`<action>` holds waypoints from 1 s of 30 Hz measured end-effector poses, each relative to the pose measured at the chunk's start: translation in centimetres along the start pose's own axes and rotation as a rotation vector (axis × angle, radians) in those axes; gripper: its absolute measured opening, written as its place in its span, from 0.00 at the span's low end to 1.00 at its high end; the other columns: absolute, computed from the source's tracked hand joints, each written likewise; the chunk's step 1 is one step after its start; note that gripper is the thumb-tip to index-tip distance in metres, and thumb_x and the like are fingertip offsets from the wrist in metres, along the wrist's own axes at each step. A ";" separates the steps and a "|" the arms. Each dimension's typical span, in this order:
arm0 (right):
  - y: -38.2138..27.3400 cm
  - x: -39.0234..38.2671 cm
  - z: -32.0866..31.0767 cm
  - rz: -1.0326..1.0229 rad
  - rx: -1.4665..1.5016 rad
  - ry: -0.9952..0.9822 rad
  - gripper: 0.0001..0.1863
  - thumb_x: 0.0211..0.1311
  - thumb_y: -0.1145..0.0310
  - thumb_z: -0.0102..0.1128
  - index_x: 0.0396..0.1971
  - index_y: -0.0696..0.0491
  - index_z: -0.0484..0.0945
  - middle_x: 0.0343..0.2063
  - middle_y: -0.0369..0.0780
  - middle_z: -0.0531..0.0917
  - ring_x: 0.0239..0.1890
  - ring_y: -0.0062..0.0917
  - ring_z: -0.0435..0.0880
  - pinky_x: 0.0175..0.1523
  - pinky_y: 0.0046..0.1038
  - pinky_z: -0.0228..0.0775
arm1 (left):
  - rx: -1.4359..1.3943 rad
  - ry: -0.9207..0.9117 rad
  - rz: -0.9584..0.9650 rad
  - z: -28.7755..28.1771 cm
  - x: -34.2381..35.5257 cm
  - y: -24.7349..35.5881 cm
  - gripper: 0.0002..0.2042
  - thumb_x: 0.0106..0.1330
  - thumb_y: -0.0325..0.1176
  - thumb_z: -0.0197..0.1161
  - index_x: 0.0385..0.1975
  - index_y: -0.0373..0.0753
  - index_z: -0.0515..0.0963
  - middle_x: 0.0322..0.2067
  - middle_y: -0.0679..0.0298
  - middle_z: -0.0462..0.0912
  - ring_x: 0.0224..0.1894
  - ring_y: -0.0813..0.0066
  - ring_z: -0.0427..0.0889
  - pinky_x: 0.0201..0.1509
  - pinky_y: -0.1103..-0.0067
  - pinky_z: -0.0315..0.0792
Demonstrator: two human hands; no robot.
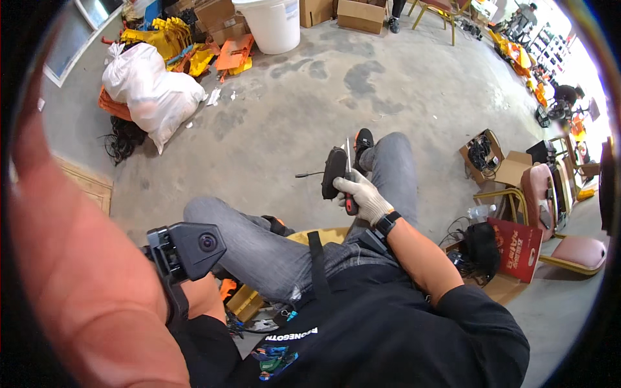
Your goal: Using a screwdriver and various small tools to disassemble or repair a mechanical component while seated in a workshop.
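Observation:
In a pale work glove, my right hand is closed above my right knee. It grips a screwdriver with a red and black handle, its metal shaft pointing away from me. The same hand holds a long, rounded black casing with a short thin cable sticking out to the left; its exact kind is unclear. My left hand is raised very close to the lens, bare and blurred along the left rim. Its fingers run mostly out of the picture. A small black camera is strapped at that wrist.
A yellow stool or bin edge shows between my legs. Right lie an open box of cables, a red box and a pink-padded chair. Ahead left stand a white sack and white bucket. People are farther off.

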State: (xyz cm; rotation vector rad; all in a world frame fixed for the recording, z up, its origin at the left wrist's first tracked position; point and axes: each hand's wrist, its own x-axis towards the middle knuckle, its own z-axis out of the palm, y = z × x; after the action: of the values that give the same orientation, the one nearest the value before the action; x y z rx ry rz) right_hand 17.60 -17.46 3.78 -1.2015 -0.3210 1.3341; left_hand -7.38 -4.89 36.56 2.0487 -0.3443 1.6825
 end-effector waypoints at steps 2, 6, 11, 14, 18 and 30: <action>-0.5 0.0 0.3 -0.020 -0.067 -0.017 0.17 0.65 0.70 0.62 0.50 0.57 0.70 0.31 0.38 0.80 0.23 0.17 0.78 0.30 0.21 0.77 | 0.001 0.027 -0.010 0.2 -0.4 0.1 0.45 0.58 0.57 0.65 0.67 0.29 0.60 0.67 0.44 0.64 0.64 0.52 0.69 0.67 0.62 0.64; 1.1 0.7 -0.2 -0.003 0.043 -0.055 0.17 0.65 0.69 0.63 0.49 0.57 0.70 0.30 0.37 0.79 0.23 0.17 0.78 0.29 0.23 0.76 | -0.007 0.079 -0.049 1.1 -1.5 0.5 0.45 0.58 0.57 0.65 0.67 0.29 0.60 0.67 0.44 0.64 0.64 0.52 0.69 0.67 0.62 0.64; 0.4 -0.2 0.2 -0.003 -0.033 -0.040 0.17 0.65 0.69 0.62 0.49 0.58 0.71 0.32 0.38 0.81 0.23 0.17 0.78 0.30 0.22 0.76 | 0.043 0.152 -0.074 0.2 -3.0 1.0 0.45 0.58 0.57 0.65 0.67 0.29 0.60 0.67 0.44 0.64 0.64 0.52 0.69 0.67 0.62 0.63; 0.5 -0.1 0.1 -0.007 -0.081 -0.052 0.16 0.65 0.69 0.62 0.47 0.57 0.71 0.30 0.37 0.79 0.24 0.17 0.78 0.30 0.22 0.76 | 0.071 0.209 -0.044 0.2 -3.2 0.2 0.45 0.58 0.57 0.65 0.67 0.29 0.60 0.67 0.44 0.64 0.64 0.52 0.69 0.67 0.62 0.63; 0.5 0.3 0.1 0.014 -0.069 -0.017 0.16 0.64 0.68 0.64 0.46 0.57 0.71 0.29 0.37 0.78 0.24 0.17 0.78 0.30 0.22 0.76 | 0.099 0.244 -0.048 0.2 -3.4 -0.6 0.45 0.58 0.57 0.65 0.67 0.29 0.60 0.67 0.44 0.64 0.64 0.52 0.69 0.67 0.62 0.63; 0.5 -0.1 1.0 0.007 -0.145 -0.019 0.12 0.65 0.68 0.61 0.45 0.51 0.73 0.29 0.33 0.78 0.23 0.17 0.76 0.29 0.23 0.71 | 0.380 0.475 0.312 -4.5 2.4 -3.5 0.45 0.58 0.58 0.65 0.67 0.29 0.60 0.66 0.44 0.64 0.64 0.53 0.69 0.68 0.62 0.62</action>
State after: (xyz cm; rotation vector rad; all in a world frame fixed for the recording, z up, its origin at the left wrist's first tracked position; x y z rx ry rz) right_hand 16.51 -17.18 3.82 -1.3123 -0.4339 1.3467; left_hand -9.08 0.63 38.82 1.8164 -0.1996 2.5181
